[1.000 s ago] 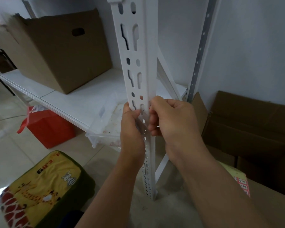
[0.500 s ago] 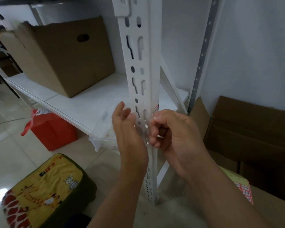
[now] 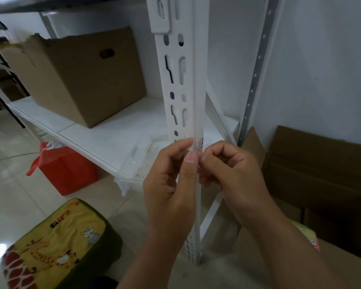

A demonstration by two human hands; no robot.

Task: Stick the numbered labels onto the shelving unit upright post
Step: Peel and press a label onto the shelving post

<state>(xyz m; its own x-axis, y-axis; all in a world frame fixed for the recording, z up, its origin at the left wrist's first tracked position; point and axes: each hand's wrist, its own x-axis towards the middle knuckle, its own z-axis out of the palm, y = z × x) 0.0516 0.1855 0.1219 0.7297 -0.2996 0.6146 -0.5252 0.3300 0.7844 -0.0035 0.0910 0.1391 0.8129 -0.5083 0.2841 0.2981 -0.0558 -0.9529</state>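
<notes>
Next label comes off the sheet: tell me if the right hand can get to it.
Probably yes, once freed. The right hand is pinching something at the post; the label sheet lies low behind its forearm, with nothing visibly between.

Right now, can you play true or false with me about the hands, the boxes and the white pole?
1. Both hands are at the white post. True: the left hand and right hand meet at its front edge.
2. A small label with red print sits on the post just above the fingers. True.
3. The cardboard box on the shelf lies on the floor. False: it stands on the white shelf.
4. The red bag is on top of the shelf. False: it sits on the floor under the shelf.
5. The giraffe cushion hangs from the post. False: it lies on the floor.
</notes>
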